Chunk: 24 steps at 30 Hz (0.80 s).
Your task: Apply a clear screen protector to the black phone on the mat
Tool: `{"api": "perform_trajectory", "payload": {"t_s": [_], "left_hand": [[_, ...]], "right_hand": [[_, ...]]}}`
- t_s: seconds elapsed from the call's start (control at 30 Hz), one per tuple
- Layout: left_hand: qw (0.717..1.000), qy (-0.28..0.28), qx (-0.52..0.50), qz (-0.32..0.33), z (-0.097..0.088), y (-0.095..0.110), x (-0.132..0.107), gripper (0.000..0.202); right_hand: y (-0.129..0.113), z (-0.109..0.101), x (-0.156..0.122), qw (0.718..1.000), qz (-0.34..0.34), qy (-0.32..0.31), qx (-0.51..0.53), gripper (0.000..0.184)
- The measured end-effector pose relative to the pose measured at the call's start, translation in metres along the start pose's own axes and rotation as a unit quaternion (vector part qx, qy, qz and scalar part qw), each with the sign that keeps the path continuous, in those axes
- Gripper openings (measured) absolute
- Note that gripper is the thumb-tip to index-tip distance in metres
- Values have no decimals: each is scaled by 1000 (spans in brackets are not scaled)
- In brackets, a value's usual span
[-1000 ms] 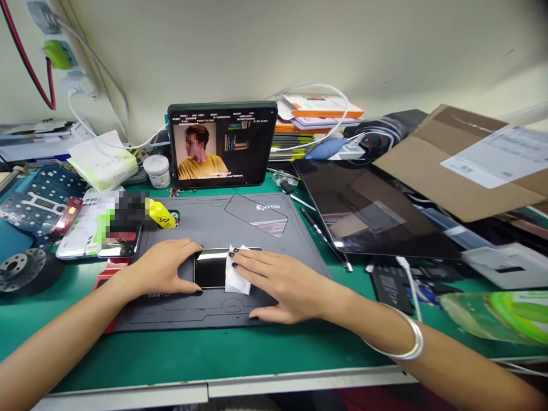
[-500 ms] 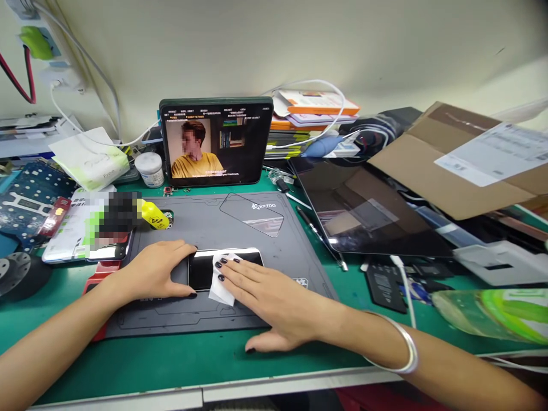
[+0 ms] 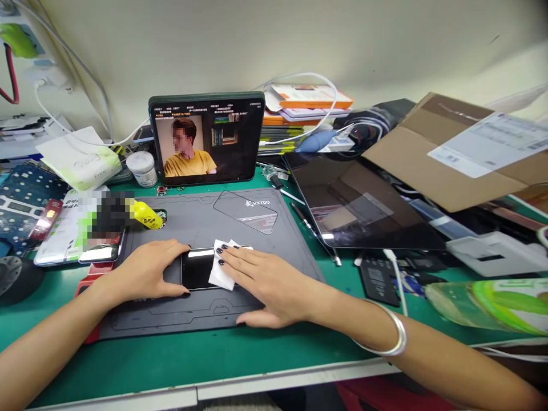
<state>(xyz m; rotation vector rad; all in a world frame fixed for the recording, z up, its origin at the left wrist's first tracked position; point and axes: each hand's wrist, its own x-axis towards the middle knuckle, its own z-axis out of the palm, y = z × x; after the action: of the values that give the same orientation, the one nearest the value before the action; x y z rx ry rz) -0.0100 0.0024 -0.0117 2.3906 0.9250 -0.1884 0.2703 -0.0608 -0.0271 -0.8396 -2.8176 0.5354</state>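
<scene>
A black phone (image 3: 196,268) lies screen up on the grey work mat (image 3: 205,220). My left hand (image 3: 148,271) clasps the phone's left end between thumb and fingers, holding it against the mat. My right hand (image 3: 261,279) lies flat over the phone's right half, its stretched fingers pressing a small white wipe (image 3: 220,273) onto the screen. A clear glass sheet (image 3: 252,212) rests on the mat behind the phone.
A propped tablet (image 3: 205,140) plays a video behind the mat. A yellow bottle (image 3: 144,214), a white jar (image 3: 142,169) and boxed goods (image 3: 72,228) sit at left. A large dark screen panel (image 3: 359,202), cardboard box (image 3: 449,154) and cables crowd the right.
My right hand slid the wipe leftward across the screen and partly back. The left hand stayed clasped on the phone's end. The camera view shifted slightly.
</scene>
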Motion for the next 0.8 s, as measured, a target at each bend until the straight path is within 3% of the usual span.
{"api": "perform_trajectory", "payload": {"t_s": [0.13,0.23,0.3,0.4,0.53,0.8], "left_hand": [[1000,-1,-1,-3,0,-1,-1,65],[1000,-5,-1,-2,0,-1,-1,65],[1000,-7,-5,-2,0,-2,-1,65],[1000,-10,-6,-5,-1,-1,-1,64],[1000,-16,-8,-8,-2,1,-1,64],[1000,-11,-13,-10,1,0,0,64]], "right_hand": [[5,0,2,999,-45,19,21,73],[9,-6,2,999,-24,34,12,66],[9,-10,1,1000,-10,14,17,72],[9,-10,0,998,-44,-8,50,74],[20,-3,0,994,-75,35,68,58],[25,3,3,989,-87,96,64,47]]}}
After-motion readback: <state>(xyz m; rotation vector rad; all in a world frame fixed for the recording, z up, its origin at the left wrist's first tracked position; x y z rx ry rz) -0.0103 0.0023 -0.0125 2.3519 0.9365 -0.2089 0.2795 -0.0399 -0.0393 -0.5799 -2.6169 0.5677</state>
